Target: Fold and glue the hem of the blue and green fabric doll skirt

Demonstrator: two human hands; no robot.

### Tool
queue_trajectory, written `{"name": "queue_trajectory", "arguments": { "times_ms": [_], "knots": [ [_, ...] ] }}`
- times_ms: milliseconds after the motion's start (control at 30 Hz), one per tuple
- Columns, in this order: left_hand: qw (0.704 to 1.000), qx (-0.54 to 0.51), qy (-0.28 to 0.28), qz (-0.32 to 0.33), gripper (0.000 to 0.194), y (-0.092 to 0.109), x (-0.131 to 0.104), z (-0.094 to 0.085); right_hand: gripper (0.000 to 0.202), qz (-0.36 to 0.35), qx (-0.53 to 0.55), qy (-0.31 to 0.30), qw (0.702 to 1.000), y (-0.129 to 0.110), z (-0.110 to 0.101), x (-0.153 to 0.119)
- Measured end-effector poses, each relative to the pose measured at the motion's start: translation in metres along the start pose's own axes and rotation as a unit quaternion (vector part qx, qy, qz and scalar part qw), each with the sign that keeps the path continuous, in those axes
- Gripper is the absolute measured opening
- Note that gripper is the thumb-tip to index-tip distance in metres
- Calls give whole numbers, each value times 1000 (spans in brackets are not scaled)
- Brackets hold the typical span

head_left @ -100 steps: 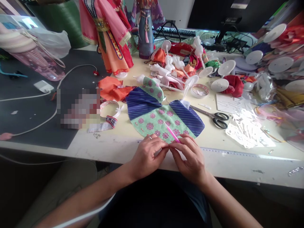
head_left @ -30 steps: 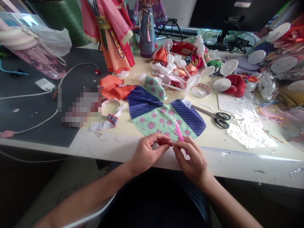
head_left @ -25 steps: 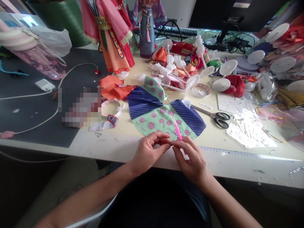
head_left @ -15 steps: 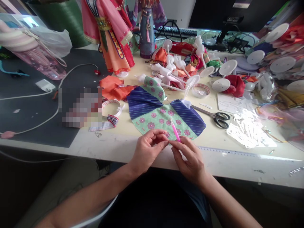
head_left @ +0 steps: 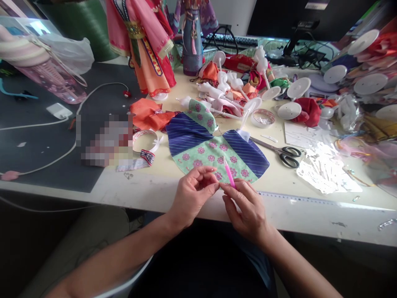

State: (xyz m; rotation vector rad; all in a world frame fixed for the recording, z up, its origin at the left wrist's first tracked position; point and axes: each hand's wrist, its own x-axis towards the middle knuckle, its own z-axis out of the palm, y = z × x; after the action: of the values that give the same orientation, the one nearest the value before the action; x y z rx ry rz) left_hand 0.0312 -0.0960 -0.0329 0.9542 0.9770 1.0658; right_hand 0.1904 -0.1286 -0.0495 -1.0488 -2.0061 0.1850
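Both hands meet at the near edge of a flat skirt-shaped piece of fabric (head_left: 206, 155), green with pink flowers and with striped blue panels. My right hand (head_left: 246, 207) is closed around a slim pink pen-like tool (head_left: 230, 174), its pale tip pointing up and away over the flowers. The thumb and index finger of my left hand (head_left: 194, 196) are pinched together, touching the right fingertips. Whatever lies between them is too small to make out. Black-handled scissors (head_left: 288, 156) rest right of the fabric, blades under its blue edge or close by it.
A tape roll (head_left: 263, 118) and white doll bodies (head_left: 221, 82) lie behind the fabric. Dressed dolls (head_left: 145, 62) stand at the back. Left are another tape roll (head_left: 144, 140), orange cloth (head_left: 150, 114) and a pink bottle (head_left: 46, 68). A ruler (head_left: 294, 198) runs along the front edge.
My right hand has shifted very slightly, with its lower fingers curled a little differently. The left hand keeps its pinch, and the fabric lies as before.
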Motion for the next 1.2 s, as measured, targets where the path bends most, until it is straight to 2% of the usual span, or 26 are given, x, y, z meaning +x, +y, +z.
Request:
{"name": "queue_trajectory", "arguments": {
  "times_ms": [367,733,933,1200],
  "knots": [
    [1000,-3,-4,-1,28,0,2,-1,42,5,-12,1,1000,0,1,0],
    [999,23,8,34,30,-1,3,-8,55,26,18,24,999,0,3,-1],
    [996,57,28,68,29,-3,9,-13,40,10,43,29,999,1,0,1],
    [996,53,43,63,27,-4,12,-14,37,-30,61,55,996,-1,-7,2]
  ]
}}
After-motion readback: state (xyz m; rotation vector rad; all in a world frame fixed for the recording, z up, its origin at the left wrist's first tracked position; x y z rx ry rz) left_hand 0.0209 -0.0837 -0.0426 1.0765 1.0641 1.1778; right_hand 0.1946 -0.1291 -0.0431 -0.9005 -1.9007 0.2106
